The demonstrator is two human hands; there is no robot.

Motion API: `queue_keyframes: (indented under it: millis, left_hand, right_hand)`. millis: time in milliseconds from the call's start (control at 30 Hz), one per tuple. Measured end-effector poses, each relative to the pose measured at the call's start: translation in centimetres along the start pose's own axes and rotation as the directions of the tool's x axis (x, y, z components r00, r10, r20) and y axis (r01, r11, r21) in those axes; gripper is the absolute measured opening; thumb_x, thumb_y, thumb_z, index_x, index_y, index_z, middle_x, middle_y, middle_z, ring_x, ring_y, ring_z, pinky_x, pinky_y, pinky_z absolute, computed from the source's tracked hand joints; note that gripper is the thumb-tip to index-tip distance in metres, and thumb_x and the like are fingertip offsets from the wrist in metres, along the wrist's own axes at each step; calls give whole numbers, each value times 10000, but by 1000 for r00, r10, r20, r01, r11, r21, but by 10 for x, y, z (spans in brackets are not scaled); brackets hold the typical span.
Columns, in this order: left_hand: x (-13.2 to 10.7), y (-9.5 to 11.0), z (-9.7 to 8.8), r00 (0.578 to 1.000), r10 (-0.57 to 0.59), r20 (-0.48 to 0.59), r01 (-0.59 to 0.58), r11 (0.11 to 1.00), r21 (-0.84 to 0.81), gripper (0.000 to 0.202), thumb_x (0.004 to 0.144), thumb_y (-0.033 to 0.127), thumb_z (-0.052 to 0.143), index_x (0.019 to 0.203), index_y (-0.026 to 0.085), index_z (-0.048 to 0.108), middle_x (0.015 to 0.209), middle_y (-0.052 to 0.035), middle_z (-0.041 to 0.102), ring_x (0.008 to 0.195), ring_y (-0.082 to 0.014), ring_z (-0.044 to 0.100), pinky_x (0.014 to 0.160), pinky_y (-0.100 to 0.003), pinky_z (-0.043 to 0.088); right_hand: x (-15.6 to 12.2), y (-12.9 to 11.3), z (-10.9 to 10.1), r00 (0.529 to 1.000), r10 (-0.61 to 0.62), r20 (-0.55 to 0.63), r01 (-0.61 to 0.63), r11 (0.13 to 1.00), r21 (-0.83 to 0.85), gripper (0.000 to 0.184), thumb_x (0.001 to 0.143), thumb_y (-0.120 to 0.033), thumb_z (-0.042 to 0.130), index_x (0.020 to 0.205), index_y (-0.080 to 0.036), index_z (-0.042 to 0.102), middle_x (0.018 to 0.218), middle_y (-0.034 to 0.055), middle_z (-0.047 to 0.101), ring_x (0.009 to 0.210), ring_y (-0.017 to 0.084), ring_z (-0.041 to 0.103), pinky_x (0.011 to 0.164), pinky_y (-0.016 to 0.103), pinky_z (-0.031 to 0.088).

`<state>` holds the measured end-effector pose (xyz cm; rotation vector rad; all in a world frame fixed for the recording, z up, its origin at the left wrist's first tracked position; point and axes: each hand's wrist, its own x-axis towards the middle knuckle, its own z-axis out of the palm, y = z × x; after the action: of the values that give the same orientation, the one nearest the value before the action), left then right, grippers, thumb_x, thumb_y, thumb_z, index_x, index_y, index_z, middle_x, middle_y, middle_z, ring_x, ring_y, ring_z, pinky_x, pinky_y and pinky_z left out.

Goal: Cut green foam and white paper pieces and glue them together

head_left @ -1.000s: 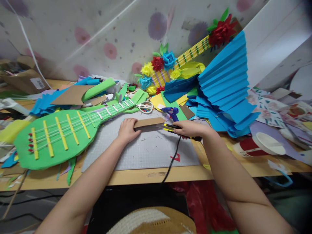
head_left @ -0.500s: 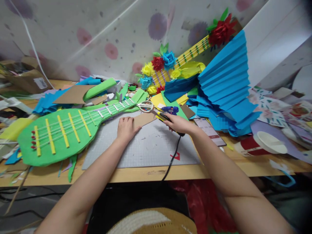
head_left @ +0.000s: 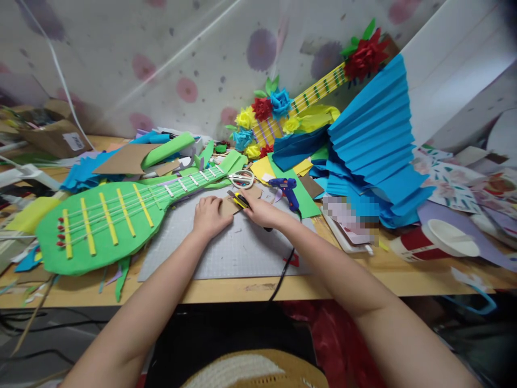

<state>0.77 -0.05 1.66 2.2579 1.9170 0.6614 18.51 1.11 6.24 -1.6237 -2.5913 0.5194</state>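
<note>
Bench, seen from above, both hands at the middle of the grey cutting mat (head_left: pixel 242 248). My left hand (head_left: pixel 210 218) is on the brown cardboard (head_left: pixel 228 206), holding it at its left part: fingers together over it, thumb set out along the near side. How hard I press, cannot tell. The cardboard lies on the mat between my two hands, part of it showing past the blade, toward the scissors. My right hand (head_left: pixel 262 210) is closed around the yellow-and-black utility knife (head_left: pixel 241 200), blade pointing away and to the left over the cardboard; whether the edge bites into it, cannot tell. Just beyond, the white-handled scissors (head_left: pixel 247 184) lie at the tip of the green paper guitar's neck. That green paper guitar (head_left: pixel 95 223), strung in white with yellow bars across its body, lies to the left, neck reaching over the mat's far corner. Right of the knife, a blue glue gun (head_left: pixel 286 188) lies over a green sheet (head_left: pixel 309 207); a black cable (head_left: pixel 284 274) runs down across the mat, past a red scrap (head_left: pixel 296 261). Farther back, a yellow guitar (head_left: pixel 321 89) with paper flowers leans at the wall, beside pleated blue paper (head_left: pixel 371 134). Far right: a red-and-white cup (head_left: pixel 420 244), tipped over.
</note>
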Motion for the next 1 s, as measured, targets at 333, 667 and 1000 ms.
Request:
queue_keyframes:
  millis: [333, 667, 1000]
  left_hand:
    - [5, -12, 10, 999, 32, -22, -34, 995, -94, 408, 662, 479, 599, 932, 184, 677, 1041, -88, 584, 1007, -267, 464, 906, -393, 396]
    - [5, -15, 13, 997, 54, -49, -57, 995, -75, 378, 663, 482, 610, 892, 195, 698, 1017, -86, 588, 978, -269, 475, 877, -391, 411]
    - [5, -15, 13, 998, 45, -45, -49, 996, -77, 393, 661, 492, 615, 900, 191, 695, 1023, -91, 582, 974, -273, 465, 872, -399, 411]
  right_hand:
    - [6, -17, 6, 999, -13, 38, 18, 992, -122, 521, 876, -210, 324, 1386, -127, 263, 1100, 167, 623, 949, 245, 617, 776, 321, 445]
    - [8, -30, 5, 998, -8, 58, 19, 980, -200, 567, 853, -189, 339, 1398, -79, 229, 1076, 194, 621, 947, 270, 609, 768, 340, 440]
    - [1, -24, 16, 1000, -2, 18, 6, 978, -207, 572, 856, -179, 318, 1410, -104, 198, 1099, 190, 601, 920, 257, 614, 751, 328, 446]
